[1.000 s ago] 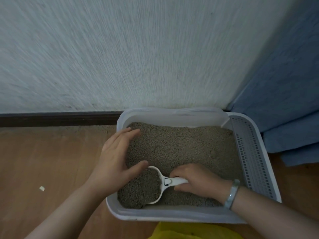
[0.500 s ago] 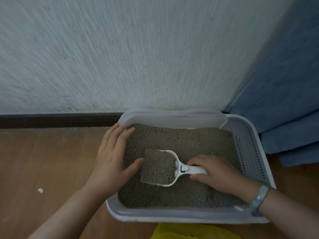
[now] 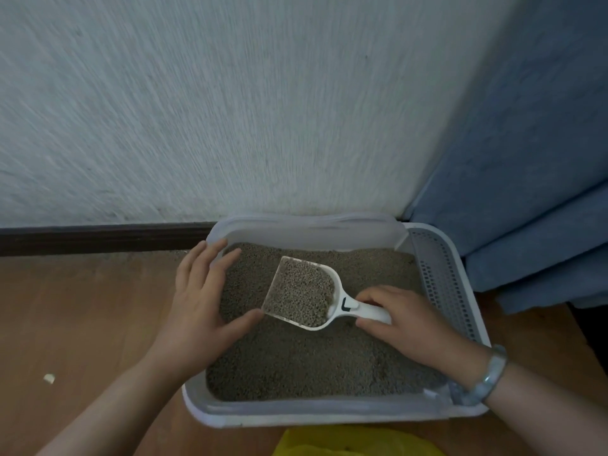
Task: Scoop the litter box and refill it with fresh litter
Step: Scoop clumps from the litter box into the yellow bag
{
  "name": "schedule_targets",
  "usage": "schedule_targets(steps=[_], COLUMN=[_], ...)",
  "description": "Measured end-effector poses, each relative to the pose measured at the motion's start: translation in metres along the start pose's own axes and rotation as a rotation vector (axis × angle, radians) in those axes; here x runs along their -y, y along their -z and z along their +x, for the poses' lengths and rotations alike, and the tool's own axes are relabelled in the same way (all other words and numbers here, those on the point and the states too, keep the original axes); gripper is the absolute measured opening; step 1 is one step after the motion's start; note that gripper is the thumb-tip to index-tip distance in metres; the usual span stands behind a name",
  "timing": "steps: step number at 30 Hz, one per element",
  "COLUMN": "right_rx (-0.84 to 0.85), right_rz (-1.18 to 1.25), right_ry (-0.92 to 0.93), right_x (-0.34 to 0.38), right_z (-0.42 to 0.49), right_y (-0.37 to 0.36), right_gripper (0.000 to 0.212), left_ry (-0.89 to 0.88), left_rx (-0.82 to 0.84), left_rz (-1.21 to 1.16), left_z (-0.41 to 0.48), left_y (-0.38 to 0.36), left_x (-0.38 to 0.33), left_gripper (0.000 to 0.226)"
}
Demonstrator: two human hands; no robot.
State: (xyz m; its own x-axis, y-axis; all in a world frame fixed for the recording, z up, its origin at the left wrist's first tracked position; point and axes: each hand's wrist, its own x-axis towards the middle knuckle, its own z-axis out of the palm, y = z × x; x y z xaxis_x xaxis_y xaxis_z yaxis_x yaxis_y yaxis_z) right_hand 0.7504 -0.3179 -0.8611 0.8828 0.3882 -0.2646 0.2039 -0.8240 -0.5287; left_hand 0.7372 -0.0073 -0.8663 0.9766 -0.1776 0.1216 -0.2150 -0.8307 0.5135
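A white litter box (image 3: 329, 414) sits on the floor against the wall, filled with grey-brown litter (image 3: 329, 363). My right hand (image 3: 408, 324) grips the handle of a white scoop (image 3: 353, 306), which is lifted above the litter and heaped with granules. My left hand (image 3: 204, 311) lies flat on the box's left rim, fingers spread, its thumb close to the scoop's front edge. A perforated grey panel (image 3: 441, 284) runs along the box's right side.
A textured white wall stands behind the box, with a dark baseboard (image 3: 98, 238). A blue curtain (image 3: 526, 192) hangs at the right. Something yellow (image 3: 345, 442) shows at the bottom edge. A small white scrap (image 3: 48, 378) lies on the wooden floor.
The scoop came up out of the litter near the front left and rose toward the middle, full of granules. My right hand moved right and up with it. My left hand stayed on the rim.
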Motion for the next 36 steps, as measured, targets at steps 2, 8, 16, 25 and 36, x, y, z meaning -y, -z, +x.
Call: schedule_targets(steps=[2,8,16,25,36], right_rx=[-0.032,-0.134,-0.111,-0.092,-0.091], right_rz=[-0.013,-0.046,-0.073,-0.057,-0.038], right_ry=[-0.007,-0.057,-0.084,-0.071,-0.091], right_x=[0.002,0.008,0.011,0.013,0.013], right_z=[-0.002,-0.008,-0.021,-0.027,-0.045], right_y=[-0.001,-0.001,0.0,0.001,0.004], right_gripper=[0.025,0.022,0.021,0.018,0.016], left_ry=[0.0,0.005,-0.002,0.014,0.005], left_rx=[0.001,0.001,0.007,0.018,0.089], left_rz=[-0.005,-0.025,-0.03,-0.031,-0.026], left_z=[0.0,0.0,-0.001,-0.001,-0.008], left_y=[0.0,0.001,0.004,0.005,0.011], left_x=[0.0,0.0,-0.003,-0.004,0.0], left_gripper=[0.086,0.086,0.087,0.088,0.095])
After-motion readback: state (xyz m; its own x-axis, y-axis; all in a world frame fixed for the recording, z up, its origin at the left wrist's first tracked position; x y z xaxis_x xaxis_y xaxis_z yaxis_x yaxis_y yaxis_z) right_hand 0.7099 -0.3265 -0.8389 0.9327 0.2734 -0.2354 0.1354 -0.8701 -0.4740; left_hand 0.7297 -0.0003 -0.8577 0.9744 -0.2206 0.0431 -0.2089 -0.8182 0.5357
